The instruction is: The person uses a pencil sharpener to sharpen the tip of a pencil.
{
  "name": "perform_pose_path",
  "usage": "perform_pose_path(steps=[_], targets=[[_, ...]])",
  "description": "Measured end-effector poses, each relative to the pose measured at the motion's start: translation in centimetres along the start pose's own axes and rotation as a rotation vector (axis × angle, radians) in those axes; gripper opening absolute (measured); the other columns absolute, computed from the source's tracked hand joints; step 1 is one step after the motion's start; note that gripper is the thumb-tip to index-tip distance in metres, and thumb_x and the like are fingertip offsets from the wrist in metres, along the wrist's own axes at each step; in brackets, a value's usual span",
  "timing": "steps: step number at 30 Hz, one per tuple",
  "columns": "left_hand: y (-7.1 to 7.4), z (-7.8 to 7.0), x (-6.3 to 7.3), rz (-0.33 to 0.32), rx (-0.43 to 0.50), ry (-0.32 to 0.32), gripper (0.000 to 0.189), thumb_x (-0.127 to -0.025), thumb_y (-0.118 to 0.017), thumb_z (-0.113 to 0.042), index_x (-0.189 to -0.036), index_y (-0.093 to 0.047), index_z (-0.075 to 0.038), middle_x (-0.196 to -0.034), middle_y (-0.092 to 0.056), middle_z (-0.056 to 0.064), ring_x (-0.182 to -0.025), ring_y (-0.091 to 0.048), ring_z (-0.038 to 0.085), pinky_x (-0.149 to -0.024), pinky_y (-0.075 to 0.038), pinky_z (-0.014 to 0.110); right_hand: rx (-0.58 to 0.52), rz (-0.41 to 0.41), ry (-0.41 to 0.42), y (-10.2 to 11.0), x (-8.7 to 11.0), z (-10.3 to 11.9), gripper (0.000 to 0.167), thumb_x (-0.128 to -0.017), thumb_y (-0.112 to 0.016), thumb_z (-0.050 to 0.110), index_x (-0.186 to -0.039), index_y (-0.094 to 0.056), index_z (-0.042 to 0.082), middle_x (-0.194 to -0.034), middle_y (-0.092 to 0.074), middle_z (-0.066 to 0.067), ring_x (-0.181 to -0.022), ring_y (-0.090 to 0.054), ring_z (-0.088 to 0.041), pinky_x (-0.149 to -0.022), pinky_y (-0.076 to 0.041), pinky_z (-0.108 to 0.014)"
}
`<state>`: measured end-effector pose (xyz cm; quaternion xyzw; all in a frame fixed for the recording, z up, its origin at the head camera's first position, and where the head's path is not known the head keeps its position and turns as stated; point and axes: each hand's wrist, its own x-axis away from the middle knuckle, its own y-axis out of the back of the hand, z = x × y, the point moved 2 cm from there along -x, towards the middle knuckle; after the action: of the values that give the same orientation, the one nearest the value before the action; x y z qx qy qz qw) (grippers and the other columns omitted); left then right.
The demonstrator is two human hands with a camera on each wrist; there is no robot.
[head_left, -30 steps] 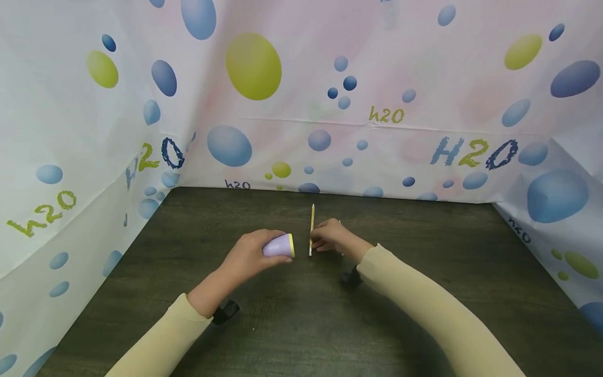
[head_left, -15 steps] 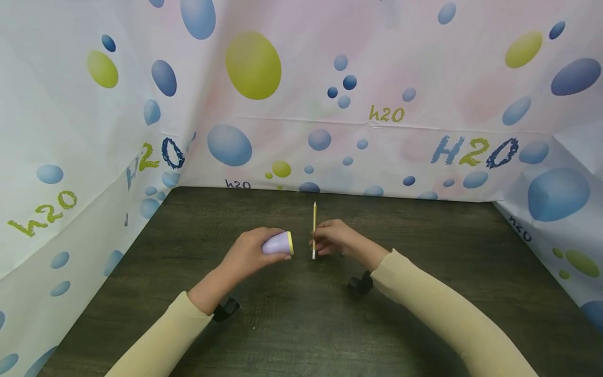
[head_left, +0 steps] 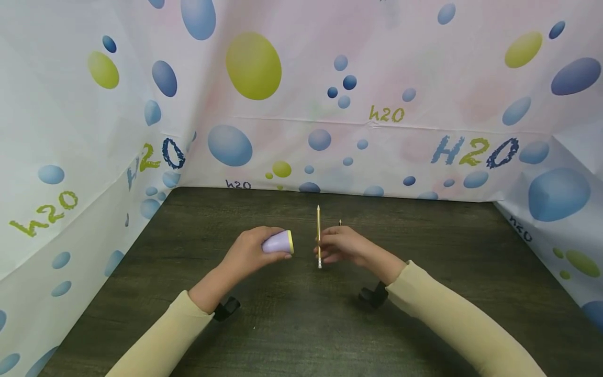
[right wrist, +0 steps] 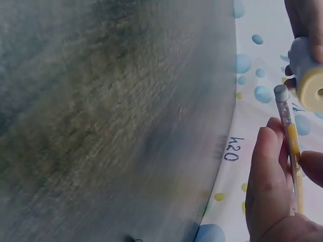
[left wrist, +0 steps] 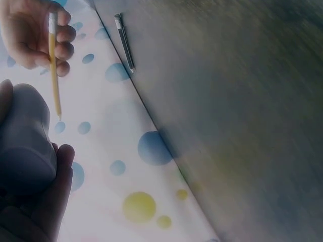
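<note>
In the head view my left hand (head_left: 249, 251) grips a lilac pencil sharpener (head_left: 277, 243) on its side. Its yellow end faces right, and the right wrist view shows a hole in that yellow face. My right hand (head_left: 350, 245) pinches a yellow pencil (head_left: 319, 230) between thumb and fingers, its point toward the back wall and its eraser end toward me. A small gap separates the pencil from the sharpener. On the table beyond the right hand lies a dark pencil (left wrist: 124, 43), mostly hidden by that hand in the head view.
The dark wood-grain table (head_left: 282, 324) is bounded by a white sheet (head_left: 292, 115) with blue and green spots at the back and both sides. Black wrist-camera mounts (head_left: 227, 309) hang below both wrists.
My right hand has drawn back toward me and slightly right with the yellow pencil, uncovering the tip of the dark pencil. The left hand and sharpener stay almost still.
</note>
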<state>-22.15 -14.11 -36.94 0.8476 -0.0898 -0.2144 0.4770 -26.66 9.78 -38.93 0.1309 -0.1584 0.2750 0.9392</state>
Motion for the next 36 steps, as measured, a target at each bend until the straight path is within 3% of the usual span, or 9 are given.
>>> perform_pose_path(steps=[4, 12, 21, 28, 36], targets=[[0.0, 0.0, 0.0, -0.010, -0.001, -0.017, 0.052, -0.082, -0.087, -0.029, -0.124, -0.071, -0.003, -0.114, -0.075, 0.014, -0.088, -0.069, 0.023, -0.070, -0.053, 0.034, -0.013, 0.025, 0.033, 0.1, 0.8, -0.2, 0.046, -0.104, -0.049, 0.015, -0.141, -0.047, -0.014, -0.116, -0.073, -0.019, -0.090, -0.072, -0.008, -0.084, -0.061, -0.028], [0.0, -0.2, -0.1, -0.014, 0.010, -0.035, 0.052, -0.082, -0.087, -0.030, -0.124, -0.071, -0.004, -0.114, -0.075, 0.013, -0.087, -0.068, 0.022, -0.070, -0.053, 0.032, -0.046, 0.065, 0.065, 0.4, 2.6, -0.6, 0.045, -0.105, -0.050, 0.011, -0.140, -0.044, -0.016, -0.102, -0.071, -0.006, -0.091, -0.071, -0.010, -0.084, -0.060, -0.029], [0.2, -0.7, -0.2, -0.007, 0.016, -0.049, 0.053, -0.081, -0.087, -0.029, -0.125, -0.071, -0.004, -0.113, -0.076, 0.013, -0.088, -0.069, 0.022, -0.070, -0.053, 0.032, -0.021, 0.090, 0.100, 1.0, 4.3, -0.6, 0.050, -0.105, -0.053, 0.016, -0.142, -0.042, -0.016, -0.113, -0.068, -0.014, -0.102, -0.070, -0.016, -0.088, -0.060, -0.030], [0.5, -1.1, -0.3, -0.015, 0.022, -0.064, 0.053, -0.082, -0.087, -0.029, -0.125, -0.071, -0.004, -0.115, -0.075, 0.013, -0.090, -0.070, 0.023, -0.072, -0.054, 0.034, -0.016, 0.123, 0.151, 1.2, 5.6, -0.3, 0.046, -0.105, -0.054, 0.014, -0.138, -0.041, -0.017, -0.098, -0.064, -0.005, -0.089, -0.068, -0.015, -0.084, -0.060, -0.035], [0.5, -1.3, -0.2, -0.014, 0.039, -0.061, 0.052, -0.081, -0.088, -0.028, -0.124, -0.071, -0.004, -0.113, -0.076, 0.012, -0.087, -0.068, 0.020, -0.070, -0.052, 0.030, 0.039, 0.090, 0.178, 1.7, 7.0, -0.2, 0.040, -0.105, -0.056, 0.013, -0.133, -0.048, -0.014, -0.097, -0.069, -0.001, -0.088, -0.068, -0.012, -0.083, -0.061, -0.037]])
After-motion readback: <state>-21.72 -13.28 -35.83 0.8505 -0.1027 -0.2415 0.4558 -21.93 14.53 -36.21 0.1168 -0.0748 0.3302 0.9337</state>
